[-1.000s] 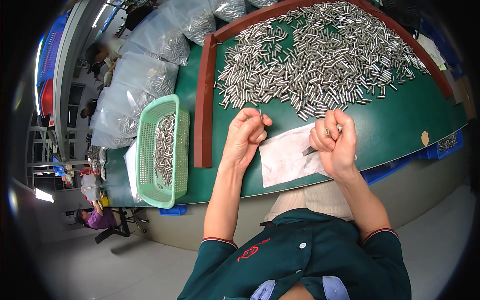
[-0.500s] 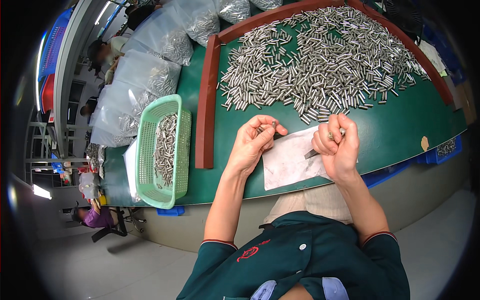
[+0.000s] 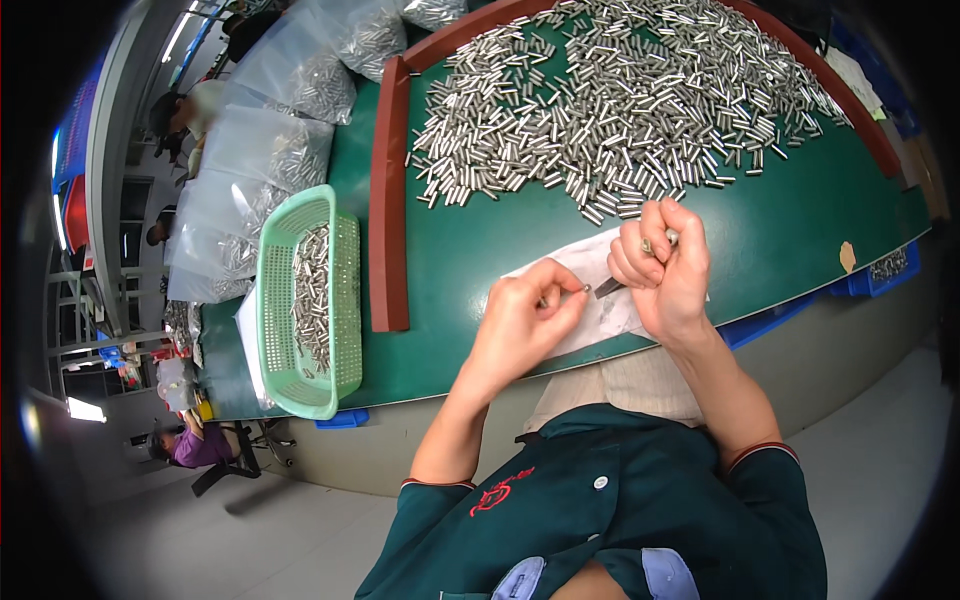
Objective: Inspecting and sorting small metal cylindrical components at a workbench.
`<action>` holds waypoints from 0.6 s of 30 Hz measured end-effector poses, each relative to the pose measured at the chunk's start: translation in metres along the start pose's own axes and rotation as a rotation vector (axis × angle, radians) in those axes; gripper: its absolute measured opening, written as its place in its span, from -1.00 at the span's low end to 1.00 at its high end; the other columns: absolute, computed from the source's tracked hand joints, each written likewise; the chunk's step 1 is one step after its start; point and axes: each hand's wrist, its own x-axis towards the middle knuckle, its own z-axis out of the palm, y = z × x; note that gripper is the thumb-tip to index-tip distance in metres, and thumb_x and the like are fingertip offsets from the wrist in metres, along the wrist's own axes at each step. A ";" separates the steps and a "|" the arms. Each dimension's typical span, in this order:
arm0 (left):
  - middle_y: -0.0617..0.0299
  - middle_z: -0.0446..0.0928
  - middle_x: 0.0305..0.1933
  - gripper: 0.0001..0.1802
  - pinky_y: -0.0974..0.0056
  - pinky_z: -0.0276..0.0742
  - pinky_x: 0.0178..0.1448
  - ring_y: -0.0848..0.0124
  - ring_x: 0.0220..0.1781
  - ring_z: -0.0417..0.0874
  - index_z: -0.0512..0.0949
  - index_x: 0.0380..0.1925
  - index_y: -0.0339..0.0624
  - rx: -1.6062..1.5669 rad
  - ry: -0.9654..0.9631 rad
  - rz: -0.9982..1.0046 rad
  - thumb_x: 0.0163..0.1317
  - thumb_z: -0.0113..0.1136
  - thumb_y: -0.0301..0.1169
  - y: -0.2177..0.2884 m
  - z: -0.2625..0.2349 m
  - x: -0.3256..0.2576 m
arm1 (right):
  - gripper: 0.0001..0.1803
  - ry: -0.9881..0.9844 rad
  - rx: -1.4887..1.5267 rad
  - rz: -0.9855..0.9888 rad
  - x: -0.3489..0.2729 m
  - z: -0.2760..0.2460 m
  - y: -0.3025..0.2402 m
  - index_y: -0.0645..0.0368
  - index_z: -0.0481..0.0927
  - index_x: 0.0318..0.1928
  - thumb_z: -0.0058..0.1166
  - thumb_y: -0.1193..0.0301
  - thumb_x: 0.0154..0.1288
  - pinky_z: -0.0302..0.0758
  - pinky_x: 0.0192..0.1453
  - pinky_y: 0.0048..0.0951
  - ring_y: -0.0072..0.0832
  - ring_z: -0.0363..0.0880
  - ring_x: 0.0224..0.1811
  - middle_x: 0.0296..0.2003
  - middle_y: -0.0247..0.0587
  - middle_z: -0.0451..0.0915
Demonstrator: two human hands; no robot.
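My left hand [image 3: 528,318] is closed in a pinch on a small metal pin [image 3: 586,288], whose end shows past the fingertips. Wrapped round a dark, flat-bladed tool [image 3: 608,288], my right hand [image 3: 668,270] has its blade pointing left toward that pin. Whether blade and pin touch I cannot tell. Small metal ends also show between the right fingers; what they belong to is unclear. Under both hands lies a stained white sheet [image 3: 605,322] at the table's near edge. Beyond it spreads a large heap of shiny metal pins [image 3: 620,120].
A red bar [image 3: 388,220] borders the heap on the left. Left of it stands a light green basket [image 3: 347,300] partly filled with pins. Clear bags [image 3: 240,145] of pins line the far left. A blue bin [image 3: 888,272] sits at right below the green tabletop [image 3: 450,275]; people work farther off.
My left hand has come right and down, bringing the pin close to the blade. My right hand keeps its grip on the tool. The whole view has shifted slightly.
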 end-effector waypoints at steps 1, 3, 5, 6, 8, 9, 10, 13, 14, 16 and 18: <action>0.37 0.13 -0.82 -0.91 0.45 0.09 -0.64 0.63 -0.73 0.11 0.47 -0.57 -0.31 0.120 0.045 0.047 -0.07 0.18 -0.54 0.008 0.004 -0.003 | -0.60 -0.005 0.007 0.002 0.000 0.001 0.000 0.05 0.05 -0.73 -0.42 0.29 0.27 -0.14 -0.69 -0.57 -0.68 -0.16 -0.81 -0.86 -0.44 0.02; 0.35 0.11 -0.83 -0.91 0.44 0.08 -0.65 0.62 -0.75 0.10 0.48 -0.57 -0.31 0.155 0.069 0.044 -0.08 0.19 -0.53 0.006 0.011 -0.003 | -0.60 -0.018 0.015 -0.008 -0.001 0.001 -0.001 0.04 0.06 -0.74 -0.42 0.29 0.27 -0.13 -0.69 -0.57 -0.68 -0.16 -0.81 -0.87 -0.44 0.03; 0.33 0.10 -0.83 -0.90 0.44 0.08 -0.66 0.61 -0.75 0.10 0.50 -0.58 -0.32 0.186 0.117 0.048 -0.10 0.22 -0.54 0.004 0.013 -0.003 | -0.60 -0.042 0.014 -0.014 -0.001 0.000 -0.001 0.04 0.06 -0.74 -0.43 0.29 0.27 -0.13 -0.69 -0.57 -0.68 -0.16 -0.81 -0.87 -0.45 0.02; 0.33 0.10 -0.83 -0.90 0.44 0.08 -0.66 0.61 -0.75 0.10 0.50 -0.58 -0.32 0.185 0.110 0.044 -0.10 0.22 -0.54 0.004 0.013 -0.003 | -0.60 -0.034 0.016 -0.012 -0.001 -0.001 -0.001 0.04 0.06 -0.74 -0.43 0.29 0.27 -0.13 -0.69 -0.57 -0.68 -0.16 -0.81 -0.87 -0.45 0.02; 0.19 0.30 -0.81 -0.91 0.32 0.21 -0.65 0.35 -0.79 0.29 0.47 -0.60 -0.25 0.208 0.133 0.076 -0.09 0.20 -0.50 0.002 0.015 -0.003 | -0.60 -0.061 0.040 -0.024 -0.002 -0.003 0.000 0.04 0.06 -0.74 -0.44 0.28 0.27 -0.13 -0.69 -0.57 -0.68 -0.15 -0.81 -0.87 -0.45 0.02; 0.19 0.30 -0.81 -0.91 0.32 0.21 -0.65 0.35 -0.79 0.29 0.47 -0.60 -0.25 0.206 0.127 0.074 -0.09 0.20 -0.50 0.002 0.016 -0.003 | -0.60 -0.077 0.024 -0.034 -0.002 -0.003 0.000 0.05 0.07 -0.74 -0.43 0.28 0.27 -0.13 -0.69 -0.57 -0.68 -0.15 -0.81 -0.87 -0.45 0.02; 0.19 0.32 -0.80 -0.91 0.32 0.22 -0.64 0.36 -0.79 0.30 0.48 -0.61 -0.25 0.204 0.134 0.072 -0.10 0.20 -0.51 0.002 0.017 -0.003 | -0.60 -0.073 0.026 -0.032 -0.002 -0.004 0.000 0.05 0.07 -0.74 -0.43 0.28 0.27 -0.13 -0.69 -0.57 -0.68 -0.15 -0.81 -0.87 -0.45 0.02; 0.18 0.34 -0.78 -0.92 0.33 0.23 -0.64 0.37 -0.78 0.31 0.49 -0.60 -0.25 0.204 0.137 0.067 -0.10 0.20 -0.51 0.000 0.017 -0.004 | -0.60 -0.126 0.012 -0.064 -0.003 -0.005 0.002 0.06 0.08 -0.73 -0.42 0.28 0.26 -0.14 -0.69 -0.57 -0.68 -0.15 -0.81 -0.87 -0.45 0.02; 0.18 0.35 -0.78 -0.92 0.33 0.23 -0.64 0.37 -0.78 0.32 0.49 -0.60 -0.24 0.207 0.135 0.068 -0.11 0.20 -0.52 -0.001 0.018 -0.004 | -0.60 -0.123 0.013 -0.064 -0.003 -0.005 0.001 0.06 0.08 -0.73 -0.42 0.28 0.26 -0.14 -0.69 -0.57 -0.68 -0.15 -0.81 -0.87 -0.45 0.02; 0.18 0.35 -0.77 -0.93 0.34 0.24 -0.64 0.37 -0.77 0.32 0.49 -0.60 -0.25 0.206 0.135 0.069 -0.11 0.20 -0.52 0.001 0.017 -0.004 | -0.58 -0.134 -0.053 -0.041 -0.004 -0.004 0.000 0.02 0.07 -0.75 -0.44 0.22 0.26 -0.11 -0.66 -0.56 -0.66 -0.17 -0.79 -0.87 -0.47 0.01; 0.17 0.36 -0.77 -0.93 0.34 0.24 -0.63 0.37 -0.77 0.32 0.49 -0.59 -0.25 0.205 0.137 0.069 -0.11 0.20 -0.53 0.001 0.017 -0.005 | -0.58 -0.142 -0.050 -0.044 -0.004 -0.004 0.000 0.02 0.06 -0.75 -0.44 0.23 0.26 -0.11 -0.66 -0.56 -0.66 -0.18 -0.79 -0.87 -0.47 0.01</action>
